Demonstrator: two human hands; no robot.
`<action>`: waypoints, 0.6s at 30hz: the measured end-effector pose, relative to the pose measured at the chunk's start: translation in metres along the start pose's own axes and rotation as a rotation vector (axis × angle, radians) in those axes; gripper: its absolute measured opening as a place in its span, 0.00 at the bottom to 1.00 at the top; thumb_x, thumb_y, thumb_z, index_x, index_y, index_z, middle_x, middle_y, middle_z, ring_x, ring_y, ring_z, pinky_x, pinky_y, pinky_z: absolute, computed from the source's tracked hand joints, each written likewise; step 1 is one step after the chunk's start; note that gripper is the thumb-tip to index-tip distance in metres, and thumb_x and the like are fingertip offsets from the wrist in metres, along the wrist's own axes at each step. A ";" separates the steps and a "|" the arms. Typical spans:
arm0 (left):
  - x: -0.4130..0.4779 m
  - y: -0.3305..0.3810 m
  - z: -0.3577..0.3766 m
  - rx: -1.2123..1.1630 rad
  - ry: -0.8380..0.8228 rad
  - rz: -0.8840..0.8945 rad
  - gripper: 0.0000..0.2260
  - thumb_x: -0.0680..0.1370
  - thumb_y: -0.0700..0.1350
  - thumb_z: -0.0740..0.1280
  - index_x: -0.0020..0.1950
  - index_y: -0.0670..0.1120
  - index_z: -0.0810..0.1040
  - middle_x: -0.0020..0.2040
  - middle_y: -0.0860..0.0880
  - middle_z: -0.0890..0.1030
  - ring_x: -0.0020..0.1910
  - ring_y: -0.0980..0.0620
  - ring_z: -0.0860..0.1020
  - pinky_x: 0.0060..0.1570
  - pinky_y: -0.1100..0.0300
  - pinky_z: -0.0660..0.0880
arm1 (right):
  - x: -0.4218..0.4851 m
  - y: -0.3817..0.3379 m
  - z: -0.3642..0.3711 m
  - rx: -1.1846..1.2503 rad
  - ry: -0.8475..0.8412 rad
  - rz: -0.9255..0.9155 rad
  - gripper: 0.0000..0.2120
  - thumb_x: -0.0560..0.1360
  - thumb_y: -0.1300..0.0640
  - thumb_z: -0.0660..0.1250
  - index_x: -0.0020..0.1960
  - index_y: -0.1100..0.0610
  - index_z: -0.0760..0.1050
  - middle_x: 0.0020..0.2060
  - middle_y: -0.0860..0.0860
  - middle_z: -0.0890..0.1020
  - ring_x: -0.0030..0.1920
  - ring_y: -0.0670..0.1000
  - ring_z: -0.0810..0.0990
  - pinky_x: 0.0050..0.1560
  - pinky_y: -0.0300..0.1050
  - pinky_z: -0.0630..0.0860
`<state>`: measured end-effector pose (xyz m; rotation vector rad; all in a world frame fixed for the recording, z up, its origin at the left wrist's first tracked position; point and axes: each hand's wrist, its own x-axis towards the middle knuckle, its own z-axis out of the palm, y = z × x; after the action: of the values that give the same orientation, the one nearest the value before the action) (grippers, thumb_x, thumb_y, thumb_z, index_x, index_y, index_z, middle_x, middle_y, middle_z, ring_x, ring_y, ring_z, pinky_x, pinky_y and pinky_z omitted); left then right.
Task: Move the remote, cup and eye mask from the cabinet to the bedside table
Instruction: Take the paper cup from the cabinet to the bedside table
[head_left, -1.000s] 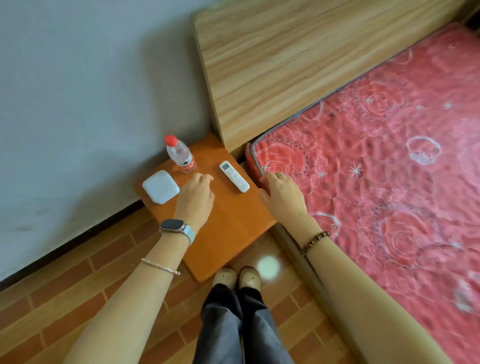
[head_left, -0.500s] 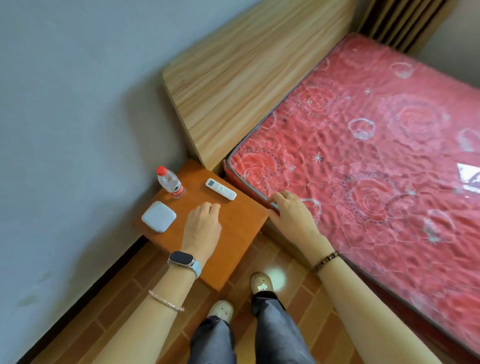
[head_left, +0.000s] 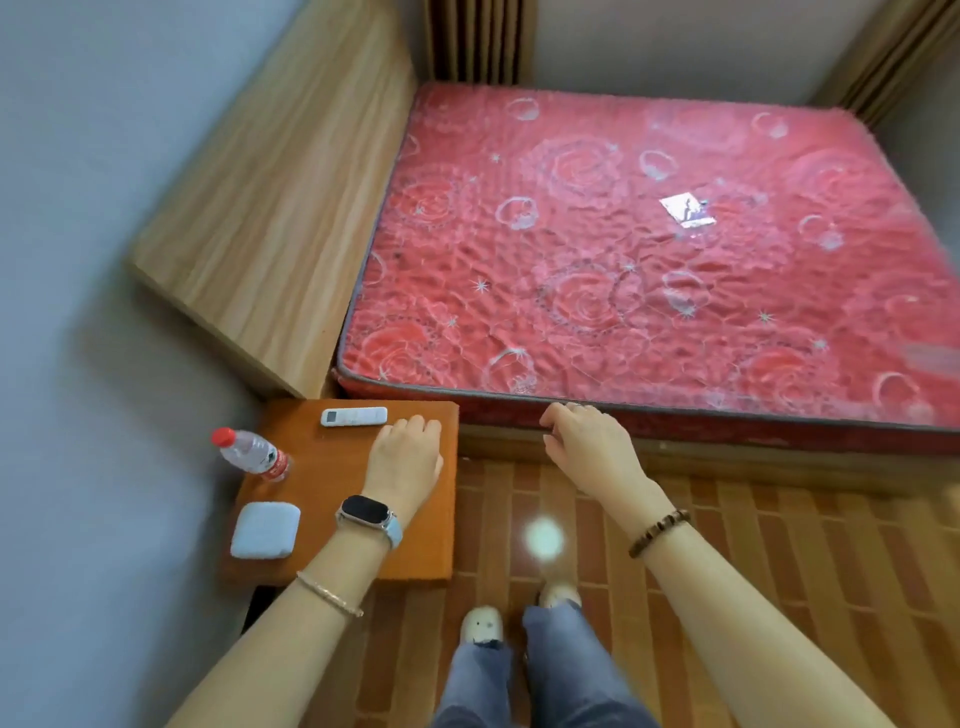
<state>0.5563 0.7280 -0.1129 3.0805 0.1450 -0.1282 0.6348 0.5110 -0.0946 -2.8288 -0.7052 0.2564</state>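
A white remote (head_left: 354, 417) lies at the far edge of the orange bedside table (head_left: 415, 551), close to the mattress. My left hand (head_left: 407, 457) hovers over the table's right side, just right of the remote, fingers curled down and holding nothing. My right hand (head_left: 584, 439) hangs beside the mattress edge, fingers loosely bent and empty. A pale blue-white soft square pouch (head_left: 265, 529) lies at the table's near left. A water bottle with a red cap (head_left: 249, 453) stands at the table's left edge. No cup is in view.
A red quilted mattress (head_left: 649, 260) fills the right, with a small shiny packet (head_left: 687, 208) on it. A wooden headboard (head_left: 280, 208) leans along the grey wall. My feet (head_left: 483, 626) stand on a brown brick-pattern floor (head_left: 779, 545).
The view has swung right, so the whole bed shows. My left hand slid to the table's right side and my right hand came off the mattress corner. The table's objects stayed put.
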 end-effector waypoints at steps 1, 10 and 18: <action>0.004 0.012 -0.003 0.009 0.021 0.061 0.07 0.64 0.38 0.74 0.39 0.42 0.78 0.33 0.45 0.77 0.31 0.44 0.77 0.31 0.54 0.73 | -0.011 0.008 -0.005 -0.002 0.019 0.034 0.12 0.79 0.54 0.60 0.61 0.54 0.73 0.54 0.49 0.80 0.56 0.53 0.76 0.53 0.46 0.70; 0.026 0.173 -0.041 0.023 0.134 0.516 0.09 0.60 0.31 0.71 0.34 0.41 0.75 0.28 0.43 0.76 0.26 0.43 0.75 0.27 0.54 0.72 | -0.154 0.098 -0.068 0.048 0.228 0.451 0.09 0.78 0.54 0.62 0.57 0.53 0.75 0.49 0.49 0.81 0.49 0.53 0.80 0.47 0.48 0.77; -0.056 0.342 -0.038 0.025 0.058 0.881 0.05 0.73 0.35 0.61 0.46 0.41 0.75 0.42 0.43 0.79 0.42 0.41 0.79 0.41 0.53 0.69 | -0.354 0.154 -0.073 0.061 0.239 0.831 0.08 0.79 0.52 0.61 0.56 0.51 0.75 0.50 0.47 0.82 0.48 0.49 0.81 0.43 0.44 0.77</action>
<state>0.5364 0.3852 -0.0526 2.8485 -1.1802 0.0053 0.4105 0.1964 -0.0215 -2.8532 0.5394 0.0521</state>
